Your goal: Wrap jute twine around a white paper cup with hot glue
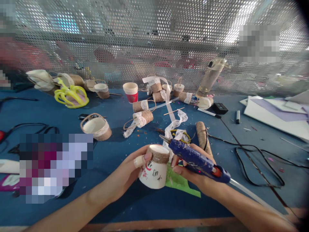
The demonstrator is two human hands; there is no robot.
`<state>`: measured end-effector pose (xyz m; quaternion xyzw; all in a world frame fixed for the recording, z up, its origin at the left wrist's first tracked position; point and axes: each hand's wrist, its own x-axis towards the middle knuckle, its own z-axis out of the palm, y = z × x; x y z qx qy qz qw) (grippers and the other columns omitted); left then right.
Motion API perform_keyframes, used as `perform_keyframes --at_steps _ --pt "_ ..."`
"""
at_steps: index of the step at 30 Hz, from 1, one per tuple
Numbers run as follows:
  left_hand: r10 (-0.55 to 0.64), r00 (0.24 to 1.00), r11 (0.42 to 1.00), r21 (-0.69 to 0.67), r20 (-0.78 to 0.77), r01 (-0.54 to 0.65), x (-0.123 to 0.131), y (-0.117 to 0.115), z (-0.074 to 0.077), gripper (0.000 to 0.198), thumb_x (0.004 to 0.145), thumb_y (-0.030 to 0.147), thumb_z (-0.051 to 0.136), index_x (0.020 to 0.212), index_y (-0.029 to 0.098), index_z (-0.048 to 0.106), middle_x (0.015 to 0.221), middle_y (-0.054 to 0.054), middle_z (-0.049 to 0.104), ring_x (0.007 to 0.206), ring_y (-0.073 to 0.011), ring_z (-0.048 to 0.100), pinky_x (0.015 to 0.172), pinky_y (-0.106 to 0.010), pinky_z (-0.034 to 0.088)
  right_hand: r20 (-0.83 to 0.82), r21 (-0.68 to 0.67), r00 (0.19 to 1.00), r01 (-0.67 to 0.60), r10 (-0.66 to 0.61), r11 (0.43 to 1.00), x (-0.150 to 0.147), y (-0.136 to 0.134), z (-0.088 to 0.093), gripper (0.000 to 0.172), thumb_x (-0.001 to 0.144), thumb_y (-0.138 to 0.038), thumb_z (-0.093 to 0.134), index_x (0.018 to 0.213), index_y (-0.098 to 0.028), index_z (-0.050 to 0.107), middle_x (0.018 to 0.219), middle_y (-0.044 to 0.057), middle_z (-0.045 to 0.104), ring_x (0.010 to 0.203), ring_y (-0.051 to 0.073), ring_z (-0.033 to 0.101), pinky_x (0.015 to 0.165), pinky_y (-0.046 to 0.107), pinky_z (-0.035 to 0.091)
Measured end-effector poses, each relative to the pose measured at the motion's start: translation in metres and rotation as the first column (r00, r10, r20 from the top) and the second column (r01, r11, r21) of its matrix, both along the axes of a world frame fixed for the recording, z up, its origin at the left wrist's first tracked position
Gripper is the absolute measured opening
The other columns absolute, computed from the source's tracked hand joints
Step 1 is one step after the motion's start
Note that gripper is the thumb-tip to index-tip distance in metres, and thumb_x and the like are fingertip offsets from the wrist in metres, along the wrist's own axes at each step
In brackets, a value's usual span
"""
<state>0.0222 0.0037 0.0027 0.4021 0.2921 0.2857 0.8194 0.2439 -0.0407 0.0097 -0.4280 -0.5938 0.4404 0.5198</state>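
Observation:
My left hand (130, 172) is closed round a white paper cup (154, 172) with red and black print. A band of brown twine is wound round the cup's rim. My right hand (193, 170) grips a blue glue gun (195, 158), its metal nozzle pointing up-left just above the cup's rim. A clear glue stick sticks out of the gun's rear toward the lower right. A green paper scrap (180, 183) lies under both hands.
Several twine-wrapped cups with lace, such as a basket-like one (96, 128), stand on the blue table. Yellow scissors (71, 95), a red cup (130, 91), a twine spool (202, 137), black cables (253, 161), paper sheets (277, 112) and a perforated metal screen behind.

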Motion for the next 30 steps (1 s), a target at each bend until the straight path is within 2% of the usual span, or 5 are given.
perform_keyframes --at_steps 3,7,11,17,30 --pt "0.019 1.0 1.0 0.004 -0.015 -0.019 0.0001 0.0004 0.0001 0.035 0.095 0.035 0.055 0.125 0.021 0.067 0.119 -0.011 0.073 0.105 -0.028 0.067 0.087 -0.033 0.048 0.017 -0.011 0.999 0.048 -0.048 0.999 -0.0005 0.0013 -0.0002 0.022 0.072 -0.013 0.082 0.077 -0.024 0.064 0.075 -0.004 0.07 0.068 0.013 0.066 0.066 0.024 0.053" --pt "0.039 0.999 0.999 0.013 -0.026 -0.038 0.0003 0.0006 0.0007 0.035 0.095 0.036 0.055 0.124 0.021 0.067 0.12 -0.01 0.073 0.107 -0.0279 0.066 0.089 -0.032 0.047 0.044 -0.076 0.998 0.043 -0.04 0.996 -0.0003 0.0035 0.0005 0.018 0.075 -0.016 0.08 0.078 -0.023 0.063 0.076 -0.004 0.069 0.068 0.012 0.064 0.067 0.023 0.052" --pt "0.051 0.998 0.999 0.001 -0.039 -0.051 0.001 0.0003 0.0013 0.035 0.093 0.038 0.059 0.123 0.021 0.068 0.119 -0.01 0.073 0.105 -0.0276 0.067 0.09 -0.033 0.047 0.015 -0.135 0.999 0.036 -0.035 0.99 -0.0005 0.0031 0.0005 0.017 0.077 -0.019 0.079 0.077 -0.022 0.062 0.074 -0.004 0.068 0.063 0.011 0.06 0.062 0.023 0.05" --pt "0.045 0.999 0.999 -0.009 -0.014 -0.045 -0.0002 -0.0006 -0.0032 0.036 0.091 0.038 0.06 0.122 0.022 0.068 0.117 -0.008 0.074 0.104 -0.0266 0.066 0.086 -0.031 0.047 -0.03 -0.222 0.999 0.024 -0.032 0.975 -0.0019 0.0023 0.0016 0.018 0.076 -0.02 0.081 0.078 -0.022 0.063 0.074 -0.005 0.067 0.065 0.01 0.058 0.063 0.022 0.05" --pt "0.02 0.999 1.0 -0.009 0.041 -0.02 0.0011 0.0005 -0.0049 0.036 0.093 0.036 0.058 0.125 0.022 0.068 0.117 -0.008 0.073 0.106 -0.0266 0.065 0.09 -0.033 0.047 0.016 -0.198 0.999 0.049 -0.047 0.979 -0.0017 0.0036 -0.0029 0.015 0.079 -0.024 0.078 0.079 -0.021 0.063 0.073 -0.005 0.061 0.066 0.01 0.055 0.062 0.021 0.046"
